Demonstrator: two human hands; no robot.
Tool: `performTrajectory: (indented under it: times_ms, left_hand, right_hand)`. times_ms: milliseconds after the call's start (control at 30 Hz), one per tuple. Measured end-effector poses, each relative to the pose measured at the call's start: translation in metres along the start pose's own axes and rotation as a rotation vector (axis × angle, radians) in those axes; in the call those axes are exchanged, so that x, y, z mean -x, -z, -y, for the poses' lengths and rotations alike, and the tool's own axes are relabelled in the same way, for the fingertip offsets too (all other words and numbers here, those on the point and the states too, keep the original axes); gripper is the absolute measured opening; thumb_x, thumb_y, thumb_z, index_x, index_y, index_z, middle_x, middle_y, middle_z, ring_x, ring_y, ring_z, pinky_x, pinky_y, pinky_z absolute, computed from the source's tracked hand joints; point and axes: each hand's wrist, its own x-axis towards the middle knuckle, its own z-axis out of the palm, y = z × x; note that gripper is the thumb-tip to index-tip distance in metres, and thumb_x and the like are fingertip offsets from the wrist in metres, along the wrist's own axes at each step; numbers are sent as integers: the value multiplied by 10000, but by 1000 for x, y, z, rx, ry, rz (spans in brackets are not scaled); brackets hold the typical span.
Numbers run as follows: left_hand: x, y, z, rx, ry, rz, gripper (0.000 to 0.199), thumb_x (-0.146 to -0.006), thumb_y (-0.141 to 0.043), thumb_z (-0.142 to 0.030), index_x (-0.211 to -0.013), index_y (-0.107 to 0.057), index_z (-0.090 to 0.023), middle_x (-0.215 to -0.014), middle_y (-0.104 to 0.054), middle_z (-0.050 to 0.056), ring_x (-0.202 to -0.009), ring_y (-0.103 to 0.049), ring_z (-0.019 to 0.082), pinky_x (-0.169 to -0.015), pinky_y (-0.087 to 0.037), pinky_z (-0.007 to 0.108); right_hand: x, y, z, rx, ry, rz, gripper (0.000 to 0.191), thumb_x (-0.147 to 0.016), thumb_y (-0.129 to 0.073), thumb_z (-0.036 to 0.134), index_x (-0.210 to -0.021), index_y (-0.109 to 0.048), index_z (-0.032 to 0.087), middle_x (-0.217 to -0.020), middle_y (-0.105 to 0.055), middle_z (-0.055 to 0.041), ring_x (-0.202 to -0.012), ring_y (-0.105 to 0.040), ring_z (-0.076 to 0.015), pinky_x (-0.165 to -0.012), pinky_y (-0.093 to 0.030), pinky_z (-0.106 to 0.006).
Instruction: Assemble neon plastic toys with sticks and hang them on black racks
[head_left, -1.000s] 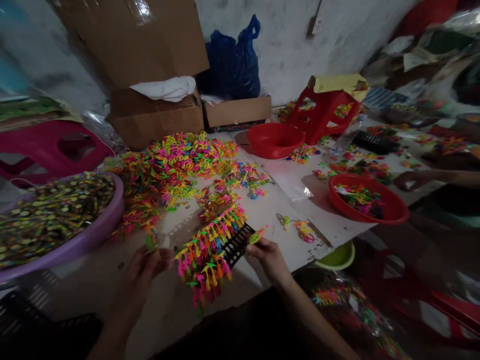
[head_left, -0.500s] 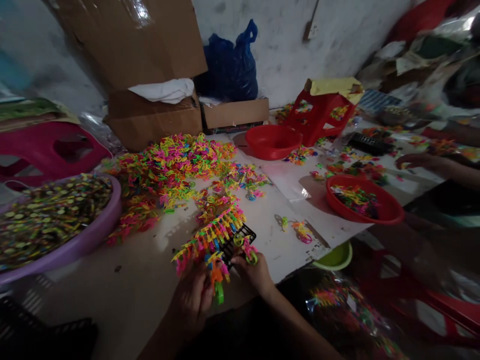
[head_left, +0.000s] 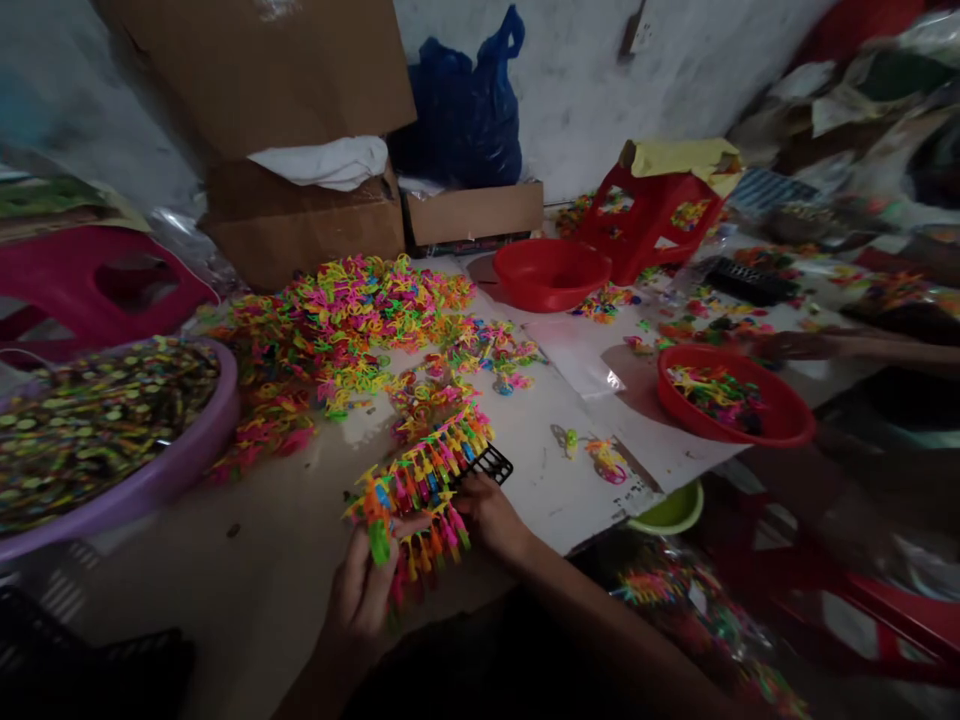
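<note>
A black openwork plastic rack (head_left: 491, 464) lies near the table's front edge, with rows of small bright plastic toy pieces (head_left: 424, 462) standing along it. At its near left end, my left hand (head_left: 364, 590) is closed around a small plastic toy piece with a green wheel-like part (head_left: 380, 542). My right hand (head_left: 491, 515) is closed at the right end of the front row, fingertips against the rack. What those fingertips hold is hidden. Behind the rack spreads a big heap of loose toy pieces (head_left: 367, 310) in pink, yellow, green and orange.
A purple basin (head_left: 229, 400) full of small items stands left. To the right are a red bowl (head_left: 787, 425) holding pieces, another red bowl (head_left: 551, 275), and a red stool (head_left: 637, 225). A co-worker's hand (head_left: 799, 347) reaches in from the right. Cardboard boxes (head_left: 300, 225) stand behind.
My right hand has brought a pink-and-green piece to the rack's front row, and that piece no longer shows apart. My left hand has shifted left with a green-wheeled piece. The view has tilted slightly.
</note>
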Motion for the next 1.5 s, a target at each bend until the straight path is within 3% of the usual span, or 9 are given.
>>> performTrajectory:
  times_ms: [267, 400, 533, 767, 867, 1000, 1167, 1333, 1500]
  left_hand:
    - [-7, 5, -13, 245, 229, 0, 336, -683, -616, -441, -886, -607, -172, -613, -644, 1, -569, -597, 147, -567, -478, 237]
    - [-5, -7, -22, 536, 325, 148, 307, -613, -688, -382, -802, -556, -180, -593, -607, -28, -468, -527, 96, -470, -436, 212]
    - [-11, -5, -29, 540, 353, 369, 282, -614, -679, -384, -673, -480, -193, -580, -591, -34, -448, -520, 96, -427, -406, 203]
    - [-110, 54, 8, -188, -41, -82, 295, -746, -510, -406, -904, -601, -175, -830, -659, 43, -670, -613, 164, -624, -498, 276]
    - [-162, 47, 42, -481, -323, 138, 337, -782, -403, -253, -1042, -591, -151, -1122, -594, 109, -965, -578, 214, -809, -475, 340]
    - [-199, 17, 68, -516, -423, 315, 412, -723, -405, -92, -1082, -596, -162, -1228, -544, 99, -1174, -440, 222, -1002, -316, 394]
    - [-204, 6, 81, -452, -378, 377, 317, -654, -501, -79, -909, -654, -188, -1054, -646, 75, -1059, -523, 216, -972, -341, 370]
    - [-188, 23, 85, -365, -209, 155, 171, -704, -527, -238, -820, -631, -170, -868, -665, 80, -910, -582, 235, -857, -417, 368]
    - [-151, 32, 54, -174, -66, -16, 375, -757, -469, -485, -903, -578, -158, -814, -666, 45, -731, -631, 187, -667, -496, 293]
  right_hand:
    - [4, 45, 10, -412, -89, -173, 145, -806, -572, 287, -813, -696, 213, -838, -655, -63, -791, -587, -157, -712, -446, -272]
    - [9, 82, 55, -843, -115, -210, 282, -718, -639, 443, -874, -697, 216, -953, -646, -60, -868, -600, -176, -768, -476, -291]
    - [12, 86, 73, -1091, -173, -127, 309, -733, -587, 495, -694, -700, 211, -711, -655, -25, -679, -618, -164, -604, -502, -270]
    - [11, 47, -5, -799, -269, -409, 282, -704, -626, 444, -568, -666, 200, -657, -646, -41, -660, -595, -165, -633, -477, -280]
    - [8, 26, -15, -659, -176, -308, 305, -754, -586, 430, -556, -653, 208, -622, -629, -26, -636, -571, -149, -654, -443, -271]
    - [6, 11, -11, -432, -82, -240, 388, -841, -493, 371, -511, -607, 201, -553, -579, -9, -606, -519, -131, -700, -369, -278]
    - [9, 6, -14, -145, 27, -112, 308, -860, -470, 263, -588, -591, 185, -631, -548, -24, -673, -468, -144, -680, -323, -277]
    - [6, 1, -14, 44, -23, -16, 226, -842, -502, 240, -653, -615, 192, -727, -563, -45, -746, -451, -172, -661, -317, -283]
    - [0, 2, -10, -1, -57, -81, 243, -845, -506, 252, -649, -637, 194, -698, -573, -42, -724, -475, -164, -659, -334, -278]
